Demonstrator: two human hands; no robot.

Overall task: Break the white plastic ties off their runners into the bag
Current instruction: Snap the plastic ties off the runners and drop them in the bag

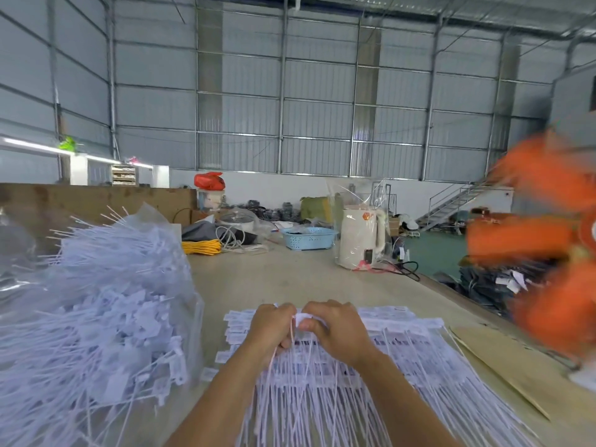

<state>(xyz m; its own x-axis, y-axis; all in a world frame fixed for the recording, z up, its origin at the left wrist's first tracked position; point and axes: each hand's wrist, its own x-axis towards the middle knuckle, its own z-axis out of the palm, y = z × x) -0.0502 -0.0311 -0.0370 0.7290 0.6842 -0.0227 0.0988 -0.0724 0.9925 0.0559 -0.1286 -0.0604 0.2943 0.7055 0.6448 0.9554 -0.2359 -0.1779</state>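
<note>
A thick stack of white plastic ties on runners (412,356) lies on the table straight in front of me. My left hand (272,327) and my right hand (335,330) meet side by side over its far edge. Both grip the same small bunch of white ties (303,317) by the tagged heads, thumbs pinching from below. The thin tails hang down between my wrists. To the left stands a clear plastic bag (151,217) heaped high with loose white ties (96,311).
A cream electric kettle (361,240) wrapped in clear film, a blue basket (309,237) and yellow cord (201,246) stand at the table's far end. A blurred orange fan (541,246) spins at the right edge. Brown cardboard (503,366) lies right of the stack.
</note>
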